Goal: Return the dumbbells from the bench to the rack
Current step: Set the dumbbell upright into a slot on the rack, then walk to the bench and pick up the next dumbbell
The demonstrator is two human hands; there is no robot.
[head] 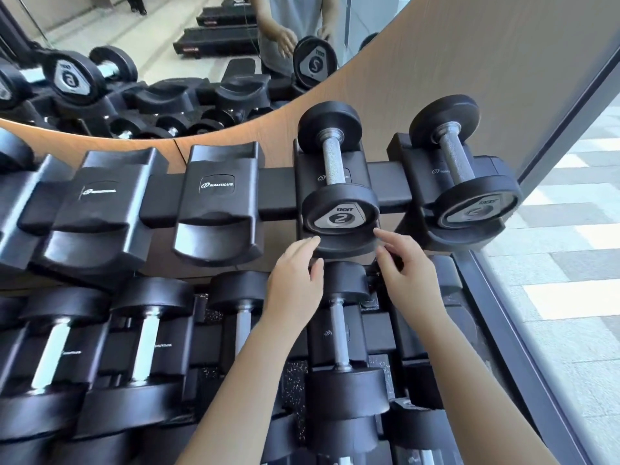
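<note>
Up on the top rail of the rack (278, 187), the dumbbell marked 2 (339, 209) lies in its cradle (342, 246), handle running back toward the wall and numbered head facing out. One saddle to the right, a second dumbbell (469, 203) rests the same way in its own holder. To the left, the Nautilus cradle (218, 196) holds nothing, and neither does the next cradle over (97, 206). The person's left hand (295, 280) and right hand (406, 273) sit either side of the front lip of the 2's cradle, fingers loose and slightly spread, gripping nothing. The fingertips are right at the lip and the rubber head, though from here I can't tell whether they touch. On the row below, a smaller dumbbell (342, 357) lies in its saddle between the two forearms, and chrome-handled ones (147, 337) fill the slots further left. The mirror (167, 45) behind shows more of the rack.
</note>
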